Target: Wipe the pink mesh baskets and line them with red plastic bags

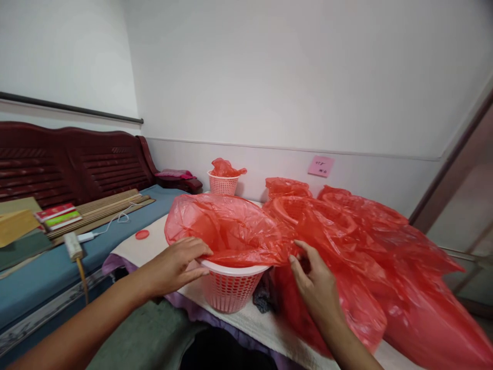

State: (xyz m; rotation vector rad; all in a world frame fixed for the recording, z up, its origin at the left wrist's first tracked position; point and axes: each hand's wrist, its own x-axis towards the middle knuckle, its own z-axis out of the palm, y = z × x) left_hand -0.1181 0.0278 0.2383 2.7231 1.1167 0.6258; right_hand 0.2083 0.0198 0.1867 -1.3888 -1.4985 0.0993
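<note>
A white perforated plastic basket stands in front of me, with a red plastic bag spread inside it and puffed up above its rim. My left hand grips the bag's edge at the basket's left rim, fingers above and thumb below. On the right side, my right hand pinches the loose edge of the same bag between thumb and index finger. The basket's inside bottom is hidden by the bag. A dark crumpled piece lies against the basket's right side.
Several red-bagged baskets crowd the right side. Behind stands another white basket with red plastic in it. A red disc lies on the pale cloth. A power strip rests on the blue bench at left.
</note>
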